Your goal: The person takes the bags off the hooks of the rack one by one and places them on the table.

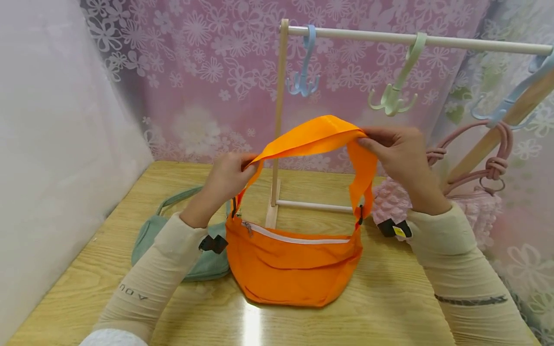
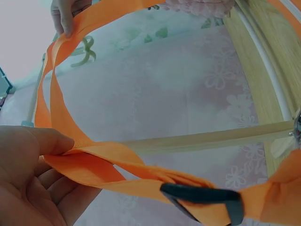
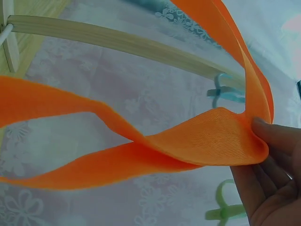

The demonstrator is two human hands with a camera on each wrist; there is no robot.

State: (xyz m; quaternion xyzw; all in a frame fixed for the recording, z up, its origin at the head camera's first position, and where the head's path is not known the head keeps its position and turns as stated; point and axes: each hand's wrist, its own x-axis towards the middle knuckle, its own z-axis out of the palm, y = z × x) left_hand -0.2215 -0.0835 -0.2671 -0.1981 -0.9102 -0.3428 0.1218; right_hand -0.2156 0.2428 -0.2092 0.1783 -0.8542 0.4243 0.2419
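An orange shoulder bag (image 1: 294, 269) with a white zipper stands upright at the middle of the table. Its wide orange strap (image 1: 311, 137) is stretched up in an arch between both hands. My left hand (image 1: 229, 175) pinches the strap on the left side between thumb and fingers, above a black strap buckle (image 2: 202, 200). On the other side, my right hand (image 1: 400, 158) pinches the strap near its upper right bend. In the right wrist view the strap (image 3: 202, 136) hangs twisted below the thumb and fingers.
Behind stands a rack with a white rail (image 1: 359, 34), carrying a blue hook (image 1: 305, 72), a green hook (image 1: 396, 91) and another blue hook (image 1: 510, 96). A green corduroy bag (image 1: 149, 235) lies left on the wooden table (image 1: 86, 288); a pink puffy bag (image 1: 476, 216) is at right.
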